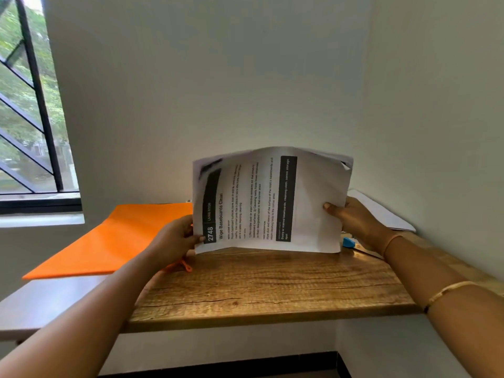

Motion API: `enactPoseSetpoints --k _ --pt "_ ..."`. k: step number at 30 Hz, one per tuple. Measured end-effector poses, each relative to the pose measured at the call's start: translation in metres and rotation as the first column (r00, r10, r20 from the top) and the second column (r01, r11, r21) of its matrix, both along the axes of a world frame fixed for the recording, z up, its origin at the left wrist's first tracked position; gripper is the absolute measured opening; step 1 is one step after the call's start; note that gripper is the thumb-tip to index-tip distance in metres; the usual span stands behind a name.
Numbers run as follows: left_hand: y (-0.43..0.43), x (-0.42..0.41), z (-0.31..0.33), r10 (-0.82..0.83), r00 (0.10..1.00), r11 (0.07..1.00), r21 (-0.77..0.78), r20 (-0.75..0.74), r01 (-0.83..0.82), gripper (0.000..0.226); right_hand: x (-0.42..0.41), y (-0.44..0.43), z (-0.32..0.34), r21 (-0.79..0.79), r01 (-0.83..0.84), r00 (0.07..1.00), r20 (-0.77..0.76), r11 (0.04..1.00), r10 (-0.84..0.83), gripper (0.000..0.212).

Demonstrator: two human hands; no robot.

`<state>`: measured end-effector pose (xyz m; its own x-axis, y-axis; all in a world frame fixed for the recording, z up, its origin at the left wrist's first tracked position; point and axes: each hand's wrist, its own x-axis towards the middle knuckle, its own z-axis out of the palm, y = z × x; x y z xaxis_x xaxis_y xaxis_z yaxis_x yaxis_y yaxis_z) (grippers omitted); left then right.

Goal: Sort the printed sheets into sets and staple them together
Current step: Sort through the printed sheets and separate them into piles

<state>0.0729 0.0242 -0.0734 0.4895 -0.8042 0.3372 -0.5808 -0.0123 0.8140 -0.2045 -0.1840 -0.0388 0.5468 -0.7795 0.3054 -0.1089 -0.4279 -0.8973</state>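
A stack of printed sheets stands on its long edge on the wooden table, turned sideways with the text running vertically and the front page numbered 2748. My left hand grips the stack's left edge, thumb on the front. At the right edge my right hand holds it the same way. The top right corner of the stack is bent. A blue stapler lies on the table just behind my right wrist, mostly hidden.
An orange folder lies flat on the table's left part, its elastic loop under my left hand. More white sheets rest at the back right against the wall. Walls close the back and right; a barred window is at the left.
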Motion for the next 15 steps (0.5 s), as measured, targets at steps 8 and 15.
enactPoseSetpoints --k 8,15 --pt "-0.0022 -0.0003 0.0014 0.076 0.975 0.996 0.022 0.207 -0.082 0.030 0.0037 -0.0022 0.0047 -0.001 0.019 0.999 0.037 1.000 -0.019 0.020" --pt "-0.0017 -0.0018 -0.0019 0.122 0.953 0.987 0.071 0.276 -0.147 0.031 0.0080 -0.0006 0.0053 -0.002 0.033 0.998 0.051 0.999 -0.033 0.026"
